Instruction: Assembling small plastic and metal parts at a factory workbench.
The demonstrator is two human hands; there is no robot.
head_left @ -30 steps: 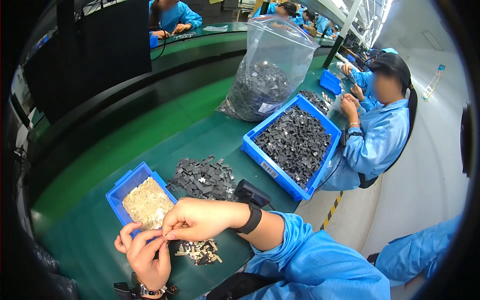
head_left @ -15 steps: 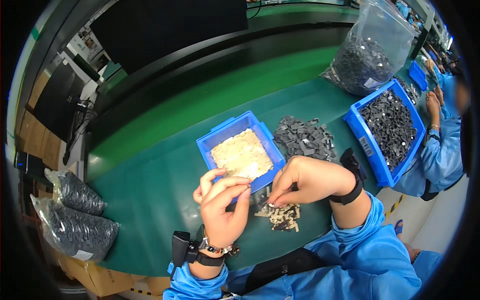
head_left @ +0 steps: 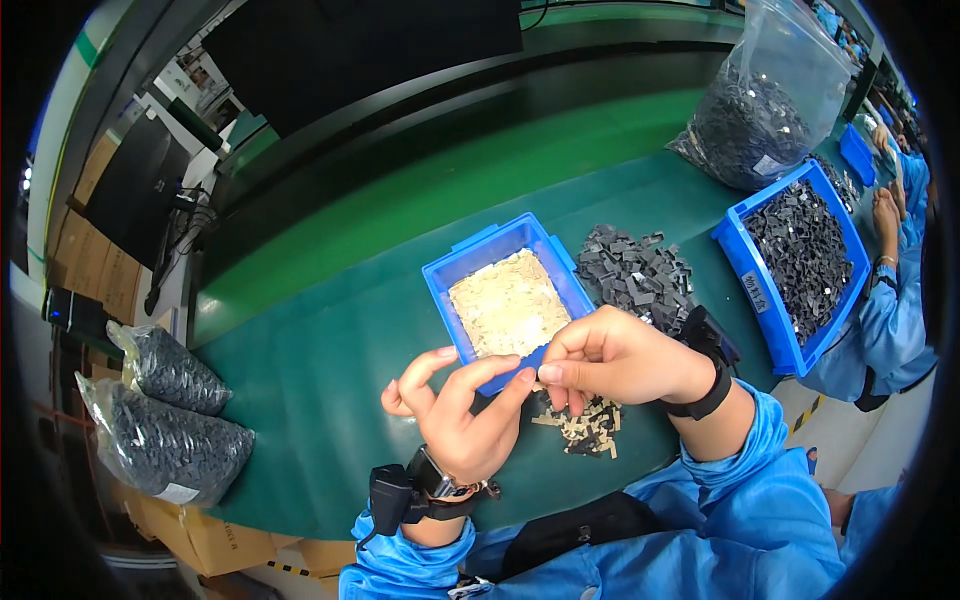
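My left hand (head_left: 468, 418) and my right hand (head_left: 622, 362) meet over the near edge of a blue bin (head_left: 437, 285). Thumb and index finger of the left pinch together, its other fingers loosely spread. The right thumb and fingers are pinched too, their tips against the left's. Something tiny and dark shows between the tips, mostly hidden. The bin holds many thin cream-coloured pieces (head_left: 508, 300). Just below the right hand lies a small pile of mixed cream and black strips (head_left: 590, 428). Beyond that hand is a heap of dark grey flat pieces (head_left: 635, 272).
A larger blue bin (head_left: 770, 310) of black pieces stands at the right, before a clear bag (head_left: 755, 125) of dark parts. Two filled bags (head_left: 175, 440) lie at the left table edge. A co-worker's blue sleeve (head_left: 893, 315) is at far right.
My right hand has risen from the strip pile and moved to the left hand's fingertips. The whole view has shifted slightly, moving the bins rightward in the picture.
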